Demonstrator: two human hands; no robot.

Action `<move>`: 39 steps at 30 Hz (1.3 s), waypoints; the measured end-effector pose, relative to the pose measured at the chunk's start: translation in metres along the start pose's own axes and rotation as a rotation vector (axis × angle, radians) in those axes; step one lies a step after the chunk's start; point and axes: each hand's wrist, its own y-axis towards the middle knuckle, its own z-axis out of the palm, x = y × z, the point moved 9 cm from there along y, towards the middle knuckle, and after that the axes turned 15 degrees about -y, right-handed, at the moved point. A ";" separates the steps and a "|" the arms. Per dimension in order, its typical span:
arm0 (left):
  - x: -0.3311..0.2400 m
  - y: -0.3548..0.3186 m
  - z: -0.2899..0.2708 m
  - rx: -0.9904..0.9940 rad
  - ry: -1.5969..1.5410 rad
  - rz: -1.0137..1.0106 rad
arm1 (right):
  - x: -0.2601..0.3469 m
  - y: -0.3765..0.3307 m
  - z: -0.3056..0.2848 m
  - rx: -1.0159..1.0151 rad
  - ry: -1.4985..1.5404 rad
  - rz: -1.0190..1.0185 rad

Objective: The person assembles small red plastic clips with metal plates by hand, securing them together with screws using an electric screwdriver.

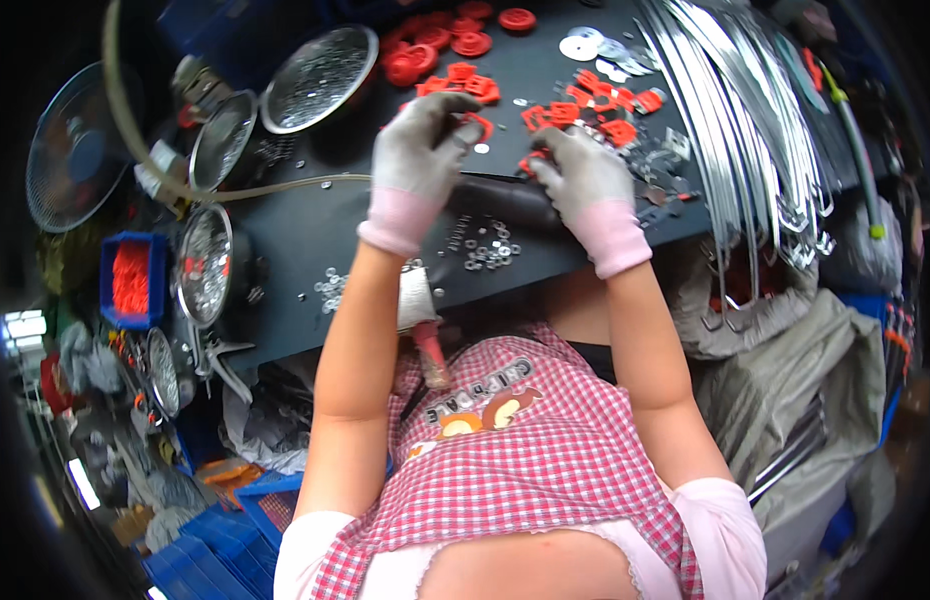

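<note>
Both hands wear grey-white work gloves with pink cuffs, raised over the dark worktable. My left hand has thumb and fingers closed on a small red plastic part. To its right, my right hand pinches another small red plastic part, mostly covered by the fingertips. The two parts are apart. Just beyond the hands lie a pile of red plastic clips and a looser pile of red plastic pieces mixed with small metal bits. Scattered metal nuts lie nearer to me.
Long bent metal rods cover the table's right side. Metal bowls of small hardware stand at the left, near a blue bin of red parts. Red round knobs and metal discs sit at the back. A hose crosses the left side.
</note>
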 end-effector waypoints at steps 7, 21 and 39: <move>0.013 -0.002 0.016 0.050 -0.011 -0.050 | -0.112 -0.062 -0.053 -0.068 0.114 0.248; 0.012 -0.028 0.067 0.243 -0.429 -0.395 | -0.092 -0.077 -0.068 -0.397 0.783 0.322; 0.008 -0.028 0.067 0.110 -0.381 -0.261 | -0.039 -0.067 -0.072 -0.489 0.682 0.194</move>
